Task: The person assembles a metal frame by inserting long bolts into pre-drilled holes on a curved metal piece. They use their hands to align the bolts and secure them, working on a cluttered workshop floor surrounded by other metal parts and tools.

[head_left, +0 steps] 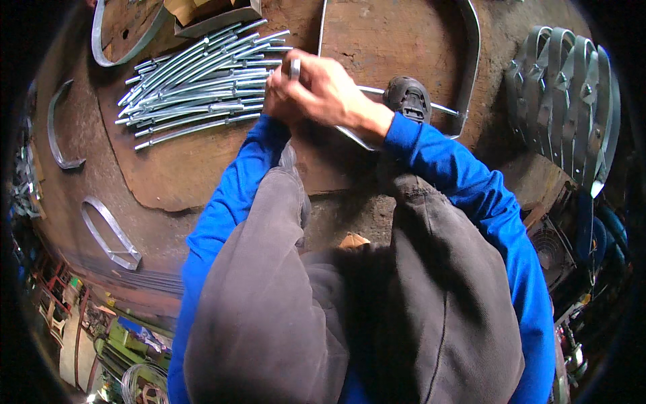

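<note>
My right hand [328, 92] is closed, its fingers curled beside my left hand. A small grey metal band [295, 69] shows at its fingers; whether it is worn or held I cannot tell. My left hand [276, 99] is closed too, partly covered by the right, and what it grips is hidden. Both are at the left side of a large bent metal strap [473, 47] on the floor. A threaded rod [444, 109] crosses between the strap's sides, and my dark shoe [407, 97] is over it. Left of my hands lies a pile of threaded rods [195, 87] with nuts on them.
A cardboard box [219, 17] sits behind the rods. Several bent straps [565, 87] stand nested at the right. Loose straps lie at left, one a closed loop [111, 232], another curved [55, 128]. Green machinery [128, 350] and coiled wire [142, 384] are at lower left.
</note>
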Available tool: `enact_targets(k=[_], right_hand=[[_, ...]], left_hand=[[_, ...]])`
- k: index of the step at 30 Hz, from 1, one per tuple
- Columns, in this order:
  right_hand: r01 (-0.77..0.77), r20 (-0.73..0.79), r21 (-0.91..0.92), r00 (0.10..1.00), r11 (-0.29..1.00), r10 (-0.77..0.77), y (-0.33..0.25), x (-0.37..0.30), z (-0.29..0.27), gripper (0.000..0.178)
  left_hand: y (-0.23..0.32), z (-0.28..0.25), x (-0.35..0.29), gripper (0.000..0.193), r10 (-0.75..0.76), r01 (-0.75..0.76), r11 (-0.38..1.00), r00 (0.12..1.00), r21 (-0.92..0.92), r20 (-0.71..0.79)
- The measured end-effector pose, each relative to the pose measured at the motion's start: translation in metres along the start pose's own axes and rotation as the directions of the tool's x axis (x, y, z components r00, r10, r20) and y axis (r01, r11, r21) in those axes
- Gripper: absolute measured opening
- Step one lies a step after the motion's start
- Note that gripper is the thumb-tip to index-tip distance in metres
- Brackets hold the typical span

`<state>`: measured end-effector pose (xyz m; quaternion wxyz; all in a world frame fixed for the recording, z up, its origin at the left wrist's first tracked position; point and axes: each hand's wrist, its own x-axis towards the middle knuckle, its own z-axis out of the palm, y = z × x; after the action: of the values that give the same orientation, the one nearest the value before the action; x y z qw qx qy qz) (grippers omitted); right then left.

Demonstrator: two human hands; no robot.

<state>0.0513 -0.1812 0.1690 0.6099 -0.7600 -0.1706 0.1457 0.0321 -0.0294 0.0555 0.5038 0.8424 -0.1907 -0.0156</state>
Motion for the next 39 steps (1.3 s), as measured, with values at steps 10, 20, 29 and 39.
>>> enact_targets(k=[10,20,29,39], right_hand=[[0.596,0.537,-0.447,0.775,0.667,-0.333,-0.001,-0.054,0.032,0.027],[0.255,-0.097,-0.261,0.953,0.931,-0.288,-0.024,0.029,-0.02,0.036],[0.096,-0.286,-0.452,0.926,0.887,-0.246,0.047,0.112,-0.041,0.024],[0.341,0.123,-0.834,0.881,0.434,-0.457,0.187,0.179,-0.089,0.023]], left_hand=[[0.021,-0.024,-0.059,0.035,0.151,-0.171,0.98,0.972,0.098,0.179],[0.055,-0.04,0.014,0.016,0.045,-0.044,0.999,0.995,0.007,-0.089],[0.013,-0.025,0.075,0.031,-0.275,0.312,0.941,0.93,-0.13,0.242],[-0.002,-0.009,0.1,0.04,-0.405,0.474,0.87,0.844,-0.135,0.351]])
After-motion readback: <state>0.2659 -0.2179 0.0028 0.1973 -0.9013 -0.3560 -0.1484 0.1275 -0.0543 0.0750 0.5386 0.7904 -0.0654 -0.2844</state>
